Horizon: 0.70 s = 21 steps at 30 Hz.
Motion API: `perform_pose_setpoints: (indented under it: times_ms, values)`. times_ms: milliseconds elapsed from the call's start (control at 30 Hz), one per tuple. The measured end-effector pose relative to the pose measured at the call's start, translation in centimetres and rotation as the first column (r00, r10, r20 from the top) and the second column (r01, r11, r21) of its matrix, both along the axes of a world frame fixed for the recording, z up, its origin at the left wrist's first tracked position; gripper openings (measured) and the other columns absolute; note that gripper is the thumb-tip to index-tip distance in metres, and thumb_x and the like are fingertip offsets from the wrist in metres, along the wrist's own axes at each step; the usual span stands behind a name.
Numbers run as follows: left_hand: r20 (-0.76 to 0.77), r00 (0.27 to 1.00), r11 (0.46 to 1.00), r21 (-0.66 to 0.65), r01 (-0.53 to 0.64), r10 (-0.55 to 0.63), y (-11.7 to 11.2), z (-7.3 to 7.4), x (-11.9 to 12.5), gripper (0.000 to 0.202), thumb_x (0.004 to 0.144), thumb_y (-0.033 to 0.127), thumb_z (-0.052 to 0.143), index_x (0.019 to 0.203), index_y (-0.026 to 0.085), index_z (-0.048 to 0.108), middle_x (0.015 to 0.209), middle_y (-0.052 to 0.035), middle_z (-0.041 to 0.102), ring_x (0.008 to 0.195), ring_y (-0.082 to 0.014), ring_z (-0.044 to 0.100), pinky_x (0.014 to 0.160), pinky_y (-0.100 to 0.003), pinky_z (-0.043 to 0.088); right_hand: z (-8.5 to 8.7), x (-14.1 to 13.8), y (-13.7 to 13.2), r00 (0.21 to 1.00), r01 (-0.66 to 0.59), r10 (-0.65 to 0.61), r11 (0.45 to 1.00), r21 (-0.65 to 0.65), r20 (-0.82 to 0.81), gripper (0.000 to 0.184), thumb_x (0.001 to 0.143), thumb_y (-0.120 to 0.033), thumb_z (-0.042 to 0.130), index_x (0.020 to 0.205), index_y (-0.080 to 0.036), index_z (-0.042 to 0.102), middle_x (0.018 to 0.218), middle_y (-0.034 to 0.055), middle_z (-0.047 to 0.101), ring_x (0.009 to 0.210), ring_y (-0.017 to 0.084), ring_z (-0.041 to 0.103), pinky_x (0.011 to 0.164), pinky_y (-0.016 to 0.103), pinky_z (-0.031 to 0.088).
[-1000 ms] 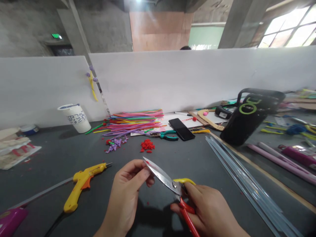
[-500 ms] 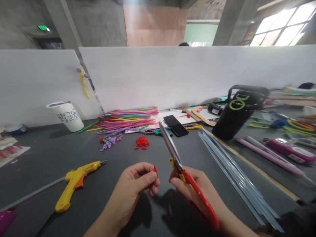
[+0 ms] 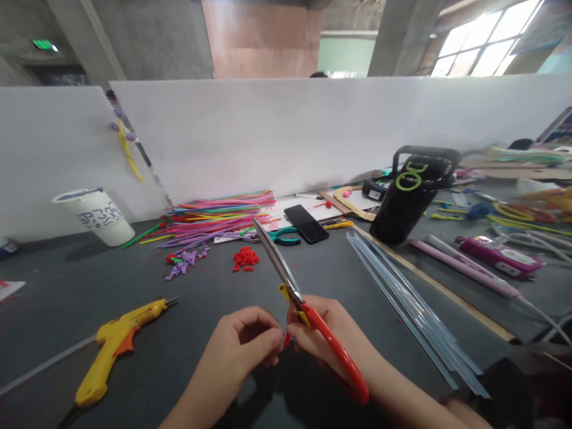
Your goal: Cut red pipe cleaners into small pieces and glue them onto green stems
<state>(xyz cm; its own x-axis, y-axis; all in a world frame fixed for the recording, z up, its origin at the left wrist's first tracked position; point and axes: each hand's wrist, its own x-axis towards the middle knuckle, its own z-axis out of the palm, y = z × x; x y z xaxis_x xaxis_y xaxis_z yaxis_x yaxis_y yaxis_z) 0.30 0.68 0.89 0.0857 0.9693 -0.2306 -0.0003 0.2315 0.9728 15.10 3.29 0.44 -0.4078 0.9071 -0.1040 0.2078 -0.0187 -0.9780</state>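
Observation:
My right hand (image 3: 330, 336) grips red-handled scissors (image 3: 308, 310), whose closed blades point up and away to the left. My left hand (image 3: 243, 348) is curled beside it, its fingertips pinching a tiny red piece (image 3: 286, 339) that also touches my right fingertips. Both hands hover low over the dark grey table (image 3: 201, 310). A small heap of red bits (image 3: 243, 258) and a scatter of purple bits (image 3: 183, 262) lie farther back.
A yellow glue gun (image 3: 118, 336) lies at the left. Behind are coloured pipe cleaners (image 3: 218, 217), a paper cup (image 3: 96, 215), teal pliers (image 3: 283, 235), a black phone (image 3: 306, 223), a black speaker (image 3: 409, 193) and clear glue sticks (image 3: 402, 298). A white partition (image 3: 286, 131) backs the table.
The scissors swung from lying across my left fingers to pointing upward. My hands have come together, and the red piece sits pinched between both hands' fingertips.

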Motion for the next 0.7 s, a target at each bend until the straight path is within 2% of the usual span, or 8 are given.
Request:
perform_pose_setpoints:
  times_ms: [67, 167, 267, 367, 433, 533, 600, 700]
  values:
    - [-0.135, 0.99, 0.995, 0.091, -0.037, 0.049, -0.1, 0.2, 0.3, 0.008, 0.062, 0.02, 0.064, 0.055, 0.015, 0.064, 0.049, 0.0003, 0.056, 0.047, -0.0113, 0.048, 0.048, -0.021, 0.036, -0.4, 0.0, 0.1, 1.0, 0.014, -0.015, 0.998, 0.064, 0.013, 0.006, 0.062, -0.014, 0.046, 0.056, -0.017, 0.045, 0.049, -0.0067, 0.039, 0.045, 0.005, 0.034, 0.041, 0.015, 0.027]
    - [-0.293, 0.954, 0.982, 0.189, -0.01, 0.066, -0.2, 0.2, 0.5, 0.009, 0.06, 0.014, 0.062, 0.052, 0.017, 0.065, 0.051, -0.0012, 0.059, 0.051, -0.0145, 0.05, 0.052, -0.023, 0.038, -0.9, 0.0, 0.1, 0.999, 0.025, -0.029, 0.994, 0.105, 0.039, 0.007, 0.06, -0.012, 0.044, 0.055, -0.017, 0.042, 0.051, -0.0067, 0.037, 0.049, 0.006, 0.033, 0.044, 0.016, 0.027]
    - [-0.368, 0.928, 0.971, 0.236, 0.027, 0.064, -0.2, 0.0, 0.4, 0.012, 0.061, 0.012, 0.06, 0.052, 0.018, 0.065, 0.053, -0.0019, 0.06, 0.053, -0.0162, 0.052, 0.054, -0.025, 0.039, -1.1, -0.2, 0.0, 0.997, 0.025, -0.032, 0.995, 0.1, 0.068, 0.007, 0.06, -0.011, 0.043, 0.056, -0.017, 0.041, 0.052, -0.0065, 0.037, 0.051, 0.007, 0.032, 0.045, 0.017, 0.026]
    - [-0.382, 0.923, 0.977, 0.207, 0.041, 0.043, -0.1, -0.2, 0.3, 0.011, 0.061, 0.012, 0.059, 0.053, 0.017, 0.064, 0.051, -0.0011, 0.058, 0.051, -0.0148, 0.051, 0.052, -0.024, 0.038, -0.9, -0.2, -0.2, 0.998, 0.004, -0.012, 0.994, 0.109, 0.07, 0.009, 0.061, -0.012, 0.044, 0.057, -0.018, 0.039, 0.053, -0.0064, 0.037, 0.051, 0.007, 0.032, 0.045, 0.017, 0.027]
    - [-0.315, 0.948, 0.99, 0.139, 0.005, 0.04, -0.1, -0.2, 0.1, 0.007, 0.061, 0.014, 0.06, 0.055, 0.016, 0.064, 0.052, -0.0007, 0.058, 0.05, -0.0138, 0.051, 0.05, -0.023, 0.039, -0.7, 0.0, -0.3, 0.997, -0.003, -0.012, 0.985, 0.171, 0.083, 0.012, 0.066, -0.017, 0.046, 0.057, -0.018, 0.038, 0.054, -0.006, 0.037, 0.052, 0.008, 0.033, 0.046, 0.018, 0.028]
    - [-0.08, 0.989, 0.992, 0.054, -0.118, 0.122, 0.1, -0.2, -0.5, 0.004, 0.061, 0.019, 0.064, 0.062, 0.015, 0.064, 0.054, 0.0001, 0.059, 0.048, -0.0126, 0.052, 0.049, -0.022, 0.04, -0.5, 0.4, -0.5, 0.98, -0.014, -0.05, 0.948, 0.319, 0.193, 0.018, 0.072, -0.028, 0.05, 0.061, -0.019, 0.039, 0.054, -0.006, 0.037, 0.051, 0.009, 0.034, 0.047, 0.019, 0.028]
    - [0.069, 0.975, 0.974, 0.079, -0.214, 0.209, 0.3, -0.1, -1.0, 0.005, 0.063, 0.02, 0.065, 0.064, 0.015, 0.062, 0.054, 0.0015, 0.059, 0.048, -0.0108, 0.051, 0.049, -0.021, 0.04, -0.5, 0.7, -0.6, 0.938, -0.039, -0.108, 0.91, 0.412, 0.328, 0.023, 0.069, -0.035, 0.058, 0.063, -0.02, 0.041, 0.053, -0.0064, 0.04, 0.049, 0.009, 0.035, 0.046, 0.02, 0.027]
    - [0.194, 0.941, 0.937, 0.16, -0.309, 0.277, 0.3, 0.0, -1.7, 0.006, 0.067, 0.019, 0.063, 0.063, 0.015, 0.061, 0.054, 0.0026, 0.057, 0.049, -0.0083, 0.048, 0.049, -0.018, 0.039, -1.0, 0.8, -0.8, 0.847, -0.106, -0.199, 0.845, 0.524, 0.492, 0.032, 0.062, -0.045, 0.065, 0.066, -0.02, 0.045, 0.057, -0.0039, 0.05, 0.05, 0.011, 0.042, 0.048, 0.021, 0.028]
